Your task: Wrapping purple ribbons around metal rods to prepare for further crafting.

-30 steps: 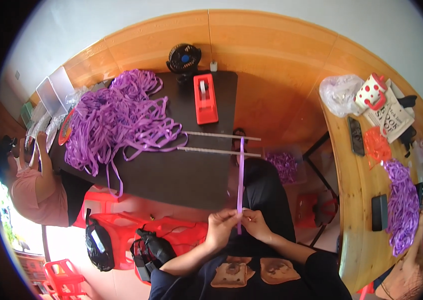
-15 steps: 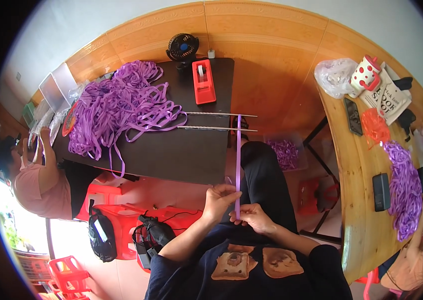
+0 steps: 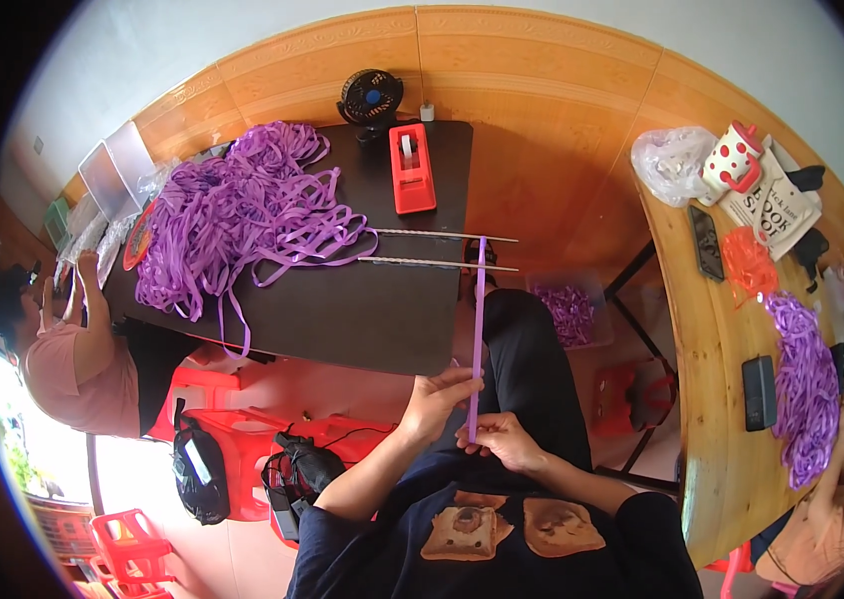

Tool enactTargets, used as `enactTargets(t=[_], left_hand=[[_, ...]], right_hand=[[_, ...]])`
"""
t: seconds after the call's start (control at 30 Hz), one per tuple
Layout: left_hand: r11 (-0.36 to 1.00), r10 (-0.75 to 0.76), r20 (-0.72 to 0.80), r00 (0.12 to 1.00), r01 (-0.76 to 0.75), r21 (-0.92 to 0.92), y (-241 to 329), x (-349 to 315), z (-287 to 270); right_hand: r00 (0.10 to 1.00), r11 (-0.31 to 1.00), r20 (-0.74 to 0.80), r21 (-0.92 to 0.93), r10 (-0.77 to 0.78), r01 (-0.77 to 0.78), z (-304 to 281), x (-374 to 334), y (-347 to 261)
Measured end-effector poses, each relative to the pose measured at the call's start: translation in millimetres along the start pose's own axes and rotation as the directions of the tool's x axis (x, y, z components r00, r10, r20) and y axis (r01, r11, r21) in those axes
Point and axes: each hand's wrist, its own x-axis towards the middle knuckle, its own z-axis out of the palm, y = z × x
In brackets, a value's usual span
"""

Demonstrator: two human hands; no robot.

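A narrow purple ribbon (image 3: 479,329) runs taut from the tips of two thin metal rods down toward my lap. The upper rod (image 3: 447,236) and the lower rod (image 3: 437,264) jut out past the right edge of the dark table (image 3: 372,319). My left hand (image 3: 439,399) is closed on the ribbon, thumb against it, a little above its lower end. Just below, my right hand (image 3: 507,441) pinches that lower end. A large tangled heap of purple ribbon (image 3: 232,215) lies on the table, with loops reaching the rods.
A red tape dispenser (image 3: 413,180) and a black fan (image 3: 370,98) stand at the table's back. Below the rods, a clear bin (image 3: 596,319) holds more ribbon. At right, a wooden table (image 3: 686,399) bears ribbon, phones and a cup. Other people sit far left and far right.
The whole view has shifted slightly, so the tables sit a little lower. Both hands keep their hold on the ribbon, with barely any movement.
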Motion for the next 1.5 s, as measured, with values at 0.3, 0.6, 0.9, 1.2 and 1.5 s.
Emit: enactTargets(t=[0.3, 0.6, 0.9, 1.2, 1.5], left_hand=[[1.000, 0.003, -0.065, 0.998, -0.002, 0.007, -9, 7, -4], [1.000, 0.006, -0.044, 0.999, -0.005, 0.010, -10, 9, -2], [0.999, 0.042, 0.083, 0.996, -0.039, -0.034, 0, 3, 1], [0.998, 0.061, 0.114, 0.992, -0.059, -0.022, 2, 0, -5], [0.998, -0.001, 0.080, 0.997, 0.006, -0.062, 11, -4, 2]], right_hand=[[1.000, 1.000, -0.011, -0.004, -0.004, 0.004, 0, 3, 3], [0.992, 0.991, -0.049, -0.081, -0.114, 0.110, -1, 4, 6], [0.651, 0.699, -0.312, -0.516, -0.692, 0.495, -23, 12, -28], [0.811, 0.499, 0.418, -0.642, -0.409, 0.583, -42, 28, -152], [0.219, -0.239, 0.321, -0.912, -0.921, 0.333, -45, 51, -150]])
